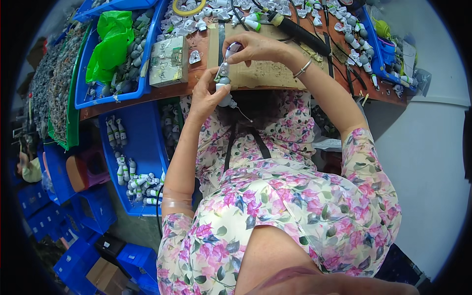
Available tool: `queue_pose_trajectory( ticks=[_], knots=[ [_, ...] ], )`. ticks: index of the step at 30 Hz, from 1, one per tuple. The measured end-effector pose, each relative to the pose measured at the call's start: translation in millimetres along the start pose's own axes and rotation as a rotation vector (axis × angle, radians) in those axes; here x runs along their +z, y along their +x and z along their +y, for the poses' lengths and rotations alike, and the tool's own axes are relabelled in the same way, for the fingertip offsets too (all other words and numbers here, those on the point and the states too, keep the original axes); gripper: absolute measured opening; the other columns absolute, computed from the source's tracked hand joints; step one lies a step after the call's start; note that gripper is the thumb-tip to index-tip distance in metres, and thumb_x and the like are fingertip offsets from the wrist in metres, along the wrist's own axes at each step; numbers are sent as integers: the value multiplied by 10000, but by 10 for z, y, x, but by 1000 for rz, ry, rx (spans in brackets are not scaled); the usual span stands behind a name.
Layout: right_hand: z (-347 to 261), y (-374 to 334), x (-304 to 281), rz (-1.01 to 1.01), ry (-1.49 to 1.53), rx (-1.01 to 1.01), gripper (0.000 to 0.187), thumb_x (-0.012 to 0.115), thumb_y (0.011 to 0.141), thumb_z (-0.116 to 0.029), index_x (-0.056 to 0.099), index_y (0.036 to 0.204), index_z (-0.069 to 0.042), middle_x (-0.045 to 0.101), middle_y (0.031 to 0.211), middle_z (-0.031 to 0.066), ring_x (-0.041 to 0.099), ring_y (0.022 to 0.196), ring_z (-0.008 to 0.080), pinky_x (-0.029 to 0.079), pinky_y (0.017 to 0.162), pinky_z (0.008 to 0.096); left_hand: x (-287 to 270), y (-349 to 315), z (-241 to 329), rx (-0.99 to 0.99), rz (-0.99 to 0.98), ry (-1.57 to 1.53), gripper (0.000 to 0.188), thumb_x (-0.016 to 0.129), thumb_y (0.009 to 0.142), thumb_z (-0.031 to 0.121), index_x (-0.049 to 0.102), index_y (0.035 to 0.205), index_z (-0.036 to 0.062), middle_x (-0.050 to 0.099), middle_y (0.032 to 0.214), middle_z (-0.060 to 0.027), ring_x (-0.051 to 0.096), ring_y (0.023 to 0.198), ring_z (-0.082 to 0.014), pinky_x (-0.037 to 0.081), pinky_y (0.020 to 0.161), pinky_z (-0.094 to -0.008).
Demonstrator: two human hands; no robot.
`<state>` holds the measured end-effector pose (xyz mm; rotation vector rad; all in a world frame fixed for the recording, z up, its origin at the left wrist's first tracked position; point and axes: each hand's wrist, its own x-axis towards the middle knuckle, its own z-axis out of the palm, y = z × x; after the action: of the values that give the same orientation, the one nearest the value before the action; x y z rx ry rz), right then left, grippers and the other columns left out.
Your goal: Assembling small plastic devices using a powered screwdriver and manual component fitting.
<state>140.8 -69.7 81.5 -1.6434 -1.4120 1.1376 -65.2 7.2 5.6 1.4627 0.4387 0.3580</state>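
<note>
My left hand (205, 96) is closed round a small bottle-shaped plastic device (224, 80), white and grey with a touch of green. It is held tilted over the table's near edge, and a thin pale wire (243, 115) trails from its lower end. At the upper end, my right hand (255, 48) pinches a white shell piece (233, 48) between thumb and fingers. The piece sits against or very near the top of the device; whether they are joined I cannot tell. Under both hands lies a worn cardboard sheet (265, 69).
A whitish box (168, 61) stands left of the cardboard. Blue bins (147, 91) of grey and white parts flank the table. A black cylindrical tool (300, 34) with cables lies across the back. Below left, a blue tray (140, 152) carries several similar devices.
</note>
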Motion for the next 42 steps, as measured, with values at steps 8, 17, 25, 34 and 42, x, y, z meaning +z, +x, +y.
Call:
queue_pose_trajectory(
  ticks=[8,17,25,34,42],
  knots=[
    [16,6,-51,-70,32,19,288,711,809,-268,596,956,-48,609,871,37,589,771,101,538,624,233,-3,5,0,3,-3,0,442,674,798,143,520,1202,54,601,932,-11,577,825,-86,476,744,-249],
    [3,-11,-14,-73,-26,16,279,678,841,-262,594,983,-37,614,877,49,595,784,111,544,648,241,21,18,-6,13,-19,62,449,681,787,155,523,1194,50,606,886,-14,583,789,-87,480,711,-246],
    [192,9,82,-18,-13,-10,299,655,840,-261,562,1003,-28,579,909,54,579,808,116,526,698,274,71,24,20,101,36,344,386,692,775,174,558,1111,40,605,814,-5,578,716,-80,479,648,-234],
    [148,167,-36,173,127,-139,391,652,819,-360,622,1017,-24,649,924,90,639,787,202,541,715,321,-5,-31,-46,96,27,-48,374,654,824,81,498,1158,19,579,961,-16,556,798,-87,467,727,-244],
    [691,359,-407,632,-1213,43,173,556,830,-119,672,918,-24,663,893,175,645,888,323,532,748,418,-97,-20,52,3,49,-296,367,622,868,88,448,1184,20,601,1010,-89,624,819,-148,520,744,-292]
  ],
)
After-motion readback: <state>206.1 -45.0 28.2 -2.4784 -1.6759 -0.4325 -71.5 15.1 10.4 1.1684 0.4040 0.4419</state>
